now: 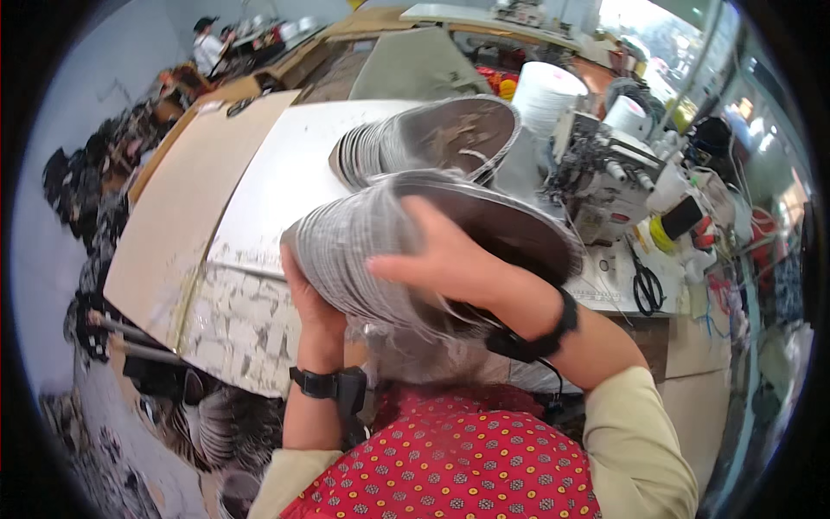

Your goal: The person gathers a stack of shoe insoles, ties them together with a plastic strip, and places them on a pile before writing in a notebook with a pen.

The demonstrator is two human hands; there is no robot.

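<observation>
Above the near edge of the white sewing table, a thick stack of rounded, flat pieces point(346, 251) with grey edges and a dark brown top face is held tilted between my hands. My left hand point(313, 294) grips its lower left side, its fingers partly hidden behind the pieces. Across the front of the stack lies my right hand point(437, 259), thumb and fingers spread around it and slightly blurred. Loose threads hang from the lower edge. Just beyond rests a second stack of similar pieces point(372, 149), with scraps on its brown face.
A sewing machine point(605, 173) stands right of the stacks, with a large white thread cone point(546, 91) behind it. Black scissors point(647, 287) lie at the right. A beige board point(186, 208) covers the table's left side. Dark piled pieces point(82, 195) line the left wall.
</observation>
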